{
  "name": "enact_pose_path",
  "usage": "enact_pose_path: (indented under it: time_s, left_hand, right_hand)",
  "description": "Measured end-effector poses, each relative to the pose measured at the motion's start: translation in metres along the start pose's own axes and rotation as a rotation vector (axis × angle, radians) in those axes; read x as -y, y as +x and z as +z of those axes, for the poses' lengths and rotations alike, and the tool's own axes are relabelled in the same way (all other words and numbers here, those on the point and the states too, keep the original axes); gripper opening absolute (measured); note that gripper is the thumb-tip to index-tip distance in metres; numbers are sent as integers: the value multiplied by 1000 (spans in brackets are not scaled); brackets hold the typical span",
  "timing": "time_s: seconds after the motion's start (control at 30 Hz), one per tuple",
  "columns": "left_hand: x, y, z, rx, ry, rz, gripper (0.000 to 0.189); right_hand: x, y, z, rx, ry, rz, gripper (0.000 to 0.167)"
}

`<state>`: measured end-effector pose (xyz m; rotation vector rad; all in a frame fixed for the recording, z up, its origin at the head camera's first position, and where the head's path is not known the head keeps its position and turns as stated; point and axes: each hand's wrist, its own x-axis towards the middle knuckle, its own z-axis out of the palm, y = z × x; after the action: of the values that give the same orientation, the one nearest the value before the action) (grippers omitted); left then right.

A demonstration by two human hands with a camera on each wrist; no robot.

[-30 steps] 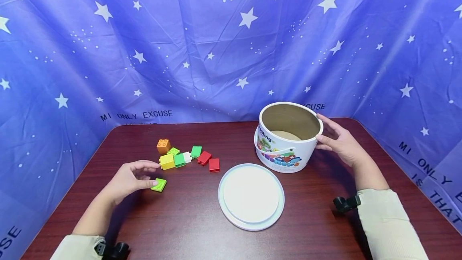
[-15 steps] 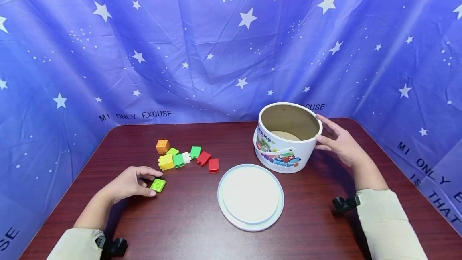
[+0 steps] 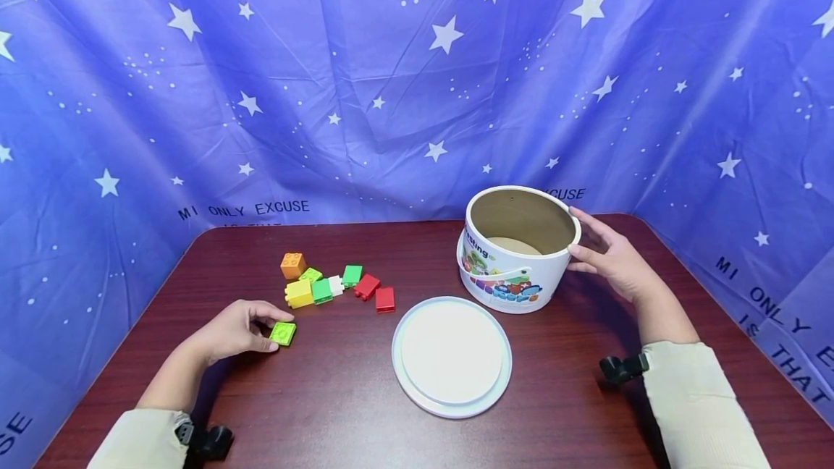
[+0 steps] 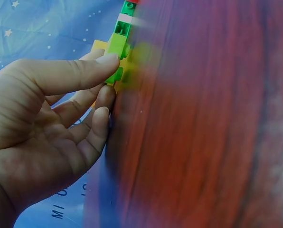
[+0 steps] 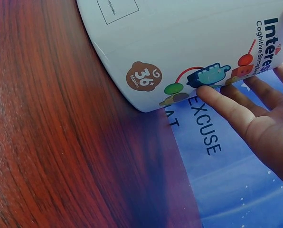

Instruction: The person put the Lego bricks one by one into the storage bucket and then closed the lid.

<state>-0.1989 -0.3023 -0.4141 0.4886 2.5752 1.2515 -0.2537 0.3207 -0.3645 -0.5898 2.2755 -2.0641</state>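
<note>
My left hand (image 3: 231, 330) pinches a flat lime-green building block (image 3: 283, 334) between thumb and fingers, low over the table. In the left wrist view the thumb lies along the side of this green block (image 4: 115, 47), and the other fingers curl behind it. My right hand (image 3: 615, 259) rests against the right side of a white bucket (image 3: 521, 288), fingers fairly straight near its rim. The right wrist view shows the thumb on the printed wall of the bucket (image 5: 179, 42). The bucket stands upright without its lid, and its visible floor is bare.
Behind the left hand lie an orange block (image 3: 293, 265), a yellow block (image 3: 299, 294), two red blocks (image 3: 385, 300), and green and white ones. A round white lid (image 3: 452, 353) lies on the dark wooden table (image 3: 339, 411). A blue star-patterned cloth (image 3: 365, 78) hangs behind.
My left hand has come back from beside the yellow block and closed its fingers on the lime-green block, which has turned slightly. The right hand stays at the bucket.
</note>
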Motion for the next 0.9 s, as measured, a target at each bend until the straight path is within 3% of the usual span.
enact_pose_path:
  time_s: [0.33, 0.53, 0.9]
  left_hand:
    - [-6, 0, -2, -23, 17, 30, 39]
    - [-16, 2, -3, -31, -48, 30, 41]
    - [-39, 6, -5, -14, -65, 58, 42]
  right_hand:
    - [1, 0, 1, 2, -4, 2, 69]
    - [1, -1, 1, -3, -2, -2, 69]
    - [1, 0, 1, -2, -12, 1, 69]
